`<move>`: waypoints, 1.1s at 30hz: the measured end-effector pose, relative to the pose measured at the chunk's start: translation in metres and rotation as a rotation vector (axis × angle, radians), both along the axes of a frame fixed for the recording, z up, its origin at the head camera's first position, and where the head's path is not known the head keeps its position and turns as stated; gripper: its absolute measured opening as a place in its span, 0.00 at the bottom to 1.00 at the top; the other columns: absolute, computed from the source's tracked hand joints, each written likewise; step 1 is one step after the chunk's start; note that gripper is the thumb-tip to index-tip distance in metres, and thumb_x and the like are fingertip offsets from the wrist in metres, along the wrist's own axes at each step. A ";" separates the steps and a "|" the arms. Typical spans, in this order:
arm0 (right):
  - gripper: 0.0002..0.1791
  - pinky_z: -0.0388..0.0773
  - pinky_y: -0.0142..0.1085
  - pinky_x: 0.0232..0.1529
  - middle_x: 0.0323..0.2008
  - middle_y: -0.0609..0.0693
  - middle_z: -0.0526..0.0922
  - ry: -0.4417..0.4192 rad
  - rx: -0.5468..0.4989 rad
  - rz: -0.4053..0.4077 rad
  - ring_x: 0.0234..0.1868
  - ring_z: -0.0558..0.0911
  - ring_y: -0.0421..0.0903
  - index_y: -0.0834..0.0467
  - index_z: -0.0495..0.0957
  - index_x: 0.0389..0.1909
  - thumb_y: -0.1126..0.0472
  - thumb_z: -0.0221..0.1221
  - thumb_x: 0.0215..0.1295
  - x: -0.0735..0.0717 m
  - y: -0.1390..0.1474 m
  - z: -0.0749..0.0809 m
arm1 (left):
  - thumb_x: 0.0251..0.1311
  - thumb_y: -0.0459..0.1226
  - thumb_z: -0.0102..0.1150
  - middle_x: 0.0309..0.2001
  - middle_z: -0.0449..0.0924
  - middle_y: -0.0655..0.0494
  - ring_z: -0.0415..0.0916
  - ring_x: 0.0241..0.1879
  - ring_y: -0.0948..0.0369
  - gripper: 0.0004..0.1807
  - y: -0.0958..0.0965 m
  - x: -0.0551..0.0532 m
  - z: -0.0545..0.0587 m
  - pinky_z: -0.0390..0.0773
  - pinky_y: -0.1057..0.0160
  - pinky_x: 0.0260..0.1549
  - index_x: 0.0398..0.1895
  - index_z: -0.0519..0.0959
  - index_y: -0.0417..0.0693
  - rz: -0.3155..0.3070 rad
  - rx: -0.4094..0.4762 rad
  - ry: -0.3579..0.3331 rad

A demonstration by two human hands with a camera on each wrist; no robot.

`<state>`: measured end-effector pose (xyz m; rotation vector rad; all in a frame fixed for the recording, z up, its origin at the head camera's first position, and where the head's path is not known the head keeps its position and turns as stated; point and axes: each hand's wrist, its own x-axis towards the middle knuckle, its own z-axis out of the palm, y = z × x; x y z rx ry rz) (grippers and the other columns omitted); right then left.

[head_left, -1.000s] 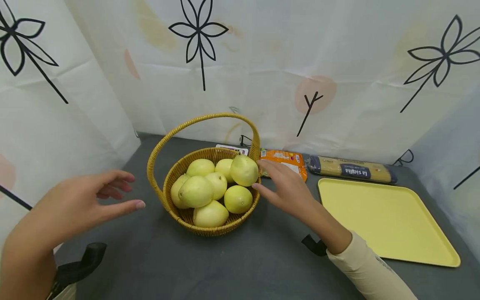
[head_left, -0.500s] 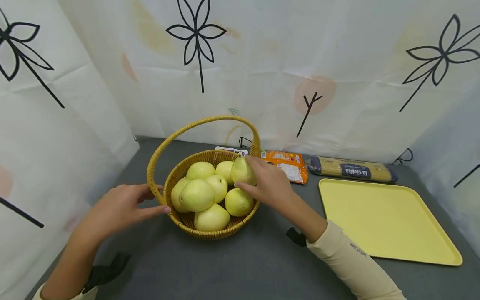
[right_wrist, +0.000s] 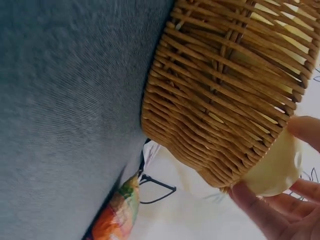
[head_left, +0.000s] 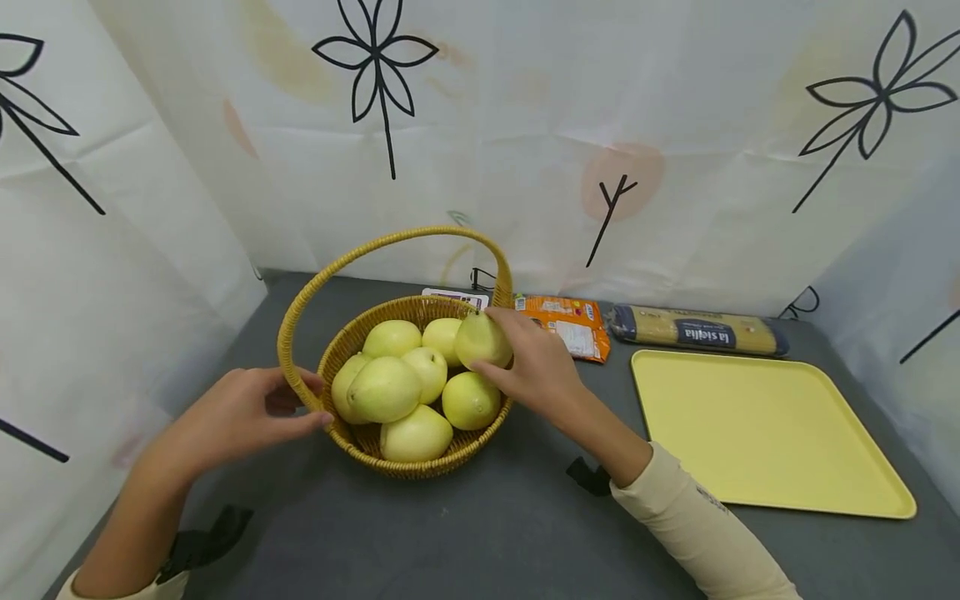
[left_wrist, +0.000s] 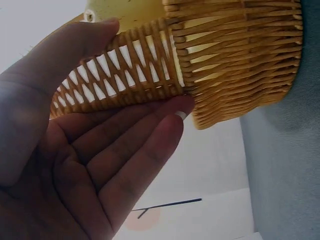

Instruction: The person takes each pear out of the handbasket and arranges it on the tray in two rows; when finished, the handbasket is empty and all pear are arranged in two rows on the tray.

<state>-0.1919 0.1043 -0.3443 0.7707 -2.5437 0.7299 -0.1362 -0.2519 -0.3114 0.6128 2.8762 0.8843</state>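
A woven wicker basket [head_left: 401, 469] with a tall arched handle stands on the dark table, holding several pale yellow-green pears [head_left: 386, 390]. At its left side, my left hand [head_left: 243, 417] pinches the foot of the handle [left_wrist: 132, 67]; the left wrist view has the thumb on one face and the fingers on the other. My right hand [head_left: 542, 367] grips the pear [head_left: 477, 340] at the basket's right rim, thumb and fingers around it. This pear also appears in the right wrist view [right_wrist: 275, 167], next to the wicker wall. Parts of the lower pears are hidden.
Right of the basket lies a yellow tray [head_left: 772, 433]. Behind it is a pasta packet [head_left: 697, 329], with an orange packet [head_left: 573, 325] to its left. A white label-like item [head_left: 453, 296] is partly hidden behind the basket. Patterned white curtain surrounds the table's back.
My left hand has moved right from beside the basket and taken hold of the handle's foot. My right hand has moved left from the rim and closed around the pear. The basket stays put.
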 end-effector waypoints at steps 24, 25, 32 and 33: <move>0.41 0.84 0.45 0.43 0.62 0.60 0.69 -0.210 -0.405 -0.112 0.54 0.79 0.62 0.61 0.68 0.70 0.70 0.73 0.54 0.033 0.134 -0.002 | 0.52 0.33 0.77 0.57 0.82 0.56 0.77 0.51 0.74 0.30 0.010 0.017 -0.084 0.76 0.77 0.47 0.61 0.79 0.50 0.166 0.347 0.344; 0.41 0.85 0.42 0.42 0.62 0.61 0.69 -0.210 -0.401 -0.136 0.54 0.78 0.63 0.62 0.67 0.70 0.69 0.73 0.55 0.032 0.139 -0.002 | 0.53 0.33 0.76 0.60 0.79 0.55 0.75 0.54 0.74 0.30 0.010 0.017 -0.087 0.74 0.78 0.49 0.62 0.79 0.50 0.160 0.357 0.342; 0.41 0.74 0.17 0.36 0.63 0.67 0.65 -0.225 -0.338 -0.250 0.52 0.75 0.66 0.68 0.62 0.70 0.65 0.71 0.59 0.023 0.169 -0.001 | 0.56 0.26 0.71 0.73 0.65 0.48 0.64 0.68 0.69 0.30 0.009 0.011 -0.100 0.66 0.80 0.57 0.63 0.76 0.47 0.072 0.420 0.352; 0.41 0.73 0.16 0.36 0.62 0.67 0.65 -0.225 -0.335 -0.261 0.52 0.75 0.66 0.68 0.62 0.70 0.65 0.71 0.59 0.022 0.173 -0.001 | 0.56 0.25 0.70 0.73 0.65 0.49 0.63 0.69 0.68 0.30 0.009 0.010 -0.101 0.65 0.80 0.58 0.63 0.76 0.47 0.066 0.422 0.354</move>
